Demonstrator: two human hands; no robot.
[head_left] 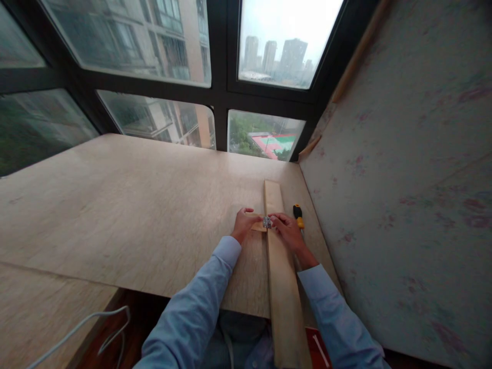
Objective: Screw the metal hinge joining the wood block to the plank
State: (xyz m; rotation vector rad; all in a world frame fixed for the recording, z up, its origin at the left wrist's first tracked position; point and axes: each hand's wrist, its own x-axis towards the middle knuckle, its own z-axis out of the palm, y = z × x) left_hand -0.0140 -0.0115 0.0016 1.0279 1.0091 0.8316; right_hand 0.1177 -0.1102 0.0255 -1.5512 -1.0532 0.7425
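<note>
Blue sleeves [192,302] were closest to me, and between them a long, pale wooden board [284,302] pointed away from me. Past them, I had the left hand [244,225] and the right hand [287,230] about equally near a small shiny metal hinge [266,222], which lay between their fingertips where the board met a short wood strip [259,227] on its left, though I could not tell if either hand pinched it. Just right of the right hand was a black and yellow screwdriver [298,215], and farthest off stood a dark window frame [221,97].
</note>
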